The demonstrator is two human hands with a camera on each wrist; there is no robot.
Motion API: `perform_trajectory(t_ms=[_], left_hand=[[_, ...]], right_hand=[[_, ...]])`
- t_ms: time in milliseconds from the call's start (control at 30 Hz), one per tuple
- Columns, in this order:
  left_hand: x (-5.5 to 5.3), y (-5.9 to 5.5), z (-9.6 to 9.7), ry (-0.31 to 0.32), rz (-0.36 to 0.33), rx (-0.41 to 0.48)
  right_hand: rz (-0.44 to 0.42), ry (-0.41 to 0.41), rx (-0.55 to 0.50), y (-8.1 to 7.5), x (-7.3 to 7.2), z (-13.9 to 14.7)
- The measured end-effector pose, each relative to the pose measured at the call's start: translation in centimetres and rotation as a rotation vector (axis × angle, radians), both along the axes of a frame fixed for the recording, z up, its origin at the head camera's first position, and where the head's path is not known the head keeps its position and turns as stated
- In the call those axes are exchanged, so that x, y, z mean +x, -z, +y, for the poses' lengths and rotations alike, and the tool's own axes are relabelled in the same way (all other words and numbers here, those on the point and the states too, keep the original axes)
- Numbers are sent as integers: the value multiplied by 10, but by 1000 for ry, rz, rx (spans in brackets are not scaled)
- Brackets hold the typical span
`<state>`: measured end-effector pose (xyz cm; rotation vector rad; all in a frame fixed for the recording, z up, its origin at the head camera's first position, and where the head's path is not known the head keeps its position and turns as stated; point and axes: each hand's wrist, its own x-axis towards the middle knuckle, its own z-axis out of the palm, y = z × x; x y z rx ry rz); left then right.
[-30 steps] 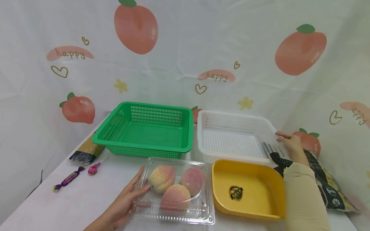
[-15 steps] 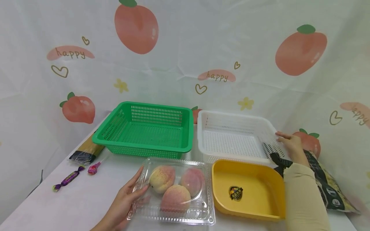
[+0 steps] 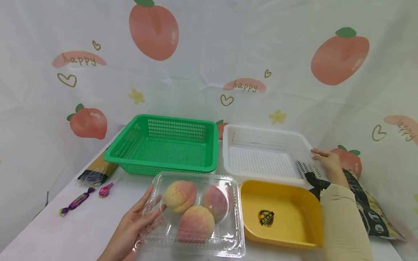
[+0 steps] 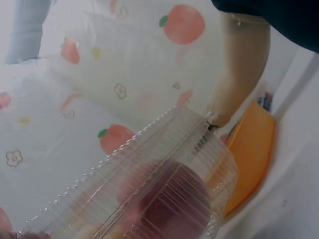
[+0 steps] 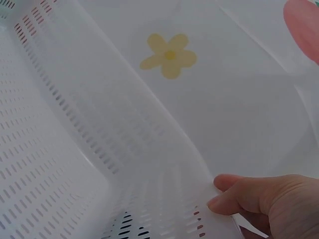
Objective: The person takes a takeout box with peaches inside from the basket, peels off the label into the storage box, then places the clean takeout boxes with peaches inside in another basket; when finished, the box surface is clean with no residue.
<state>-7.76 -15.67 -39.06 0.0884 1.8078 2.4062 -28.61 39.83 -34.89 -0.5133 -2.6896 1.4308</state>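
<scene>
My left hand (image 3: 128,226) grips the left edge of a clear plastic clamshell box (image 3: 228,233), thumb on its side. Three peaches (image 3: 196,223) show through the lid, which appears closed. The left wrist view has the box's ridged side wall (image 4: 189,149) up close, tilted, with a peach (image 4: 172,204) behind it; only a bit of the fingers shows there at the bottom left corner. At the far right, my right hand (image 3: 331,166) holds the right rim of a white perforated basket (image 3: 261,159). The right wrist view shows thumb and fingers (image 5: 234,191) pinching that rim.
A green basket (image 3: 163,166) stands at the back left. Right of the box sits a yellow tub (image 3: 290,214). On the left lie a purple wrapped candy (image 3: 77,202), a lollipop (image 3: 105,190) and a noodle-like packet (image 3: 98,168); a black bag (image 3: 372,214) is at the right.
The clamshell box has come up a little and looks larger, shifting slightly left, with my left hand still holding it. My right hand and the white basket stay in place.
</scene>
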Motion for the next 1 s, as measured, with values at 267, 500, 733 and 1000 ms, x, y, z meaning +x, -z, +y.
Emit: perform_trajectory(t_ms=[267,500,733,1000], left_hand=[[-11,-35,6,92,1,58],[-34,-63,22,138,-15,97],[-56,-74,42,188,-12,160],[-85,-82,71,156,-24,176]], right_hand=[[5,1,-19,0,-2,0],[3,7,-14,-3,1,-1],[0,-9,-32,-1,4,0],[-13,31,-10,-1,3,-3]])
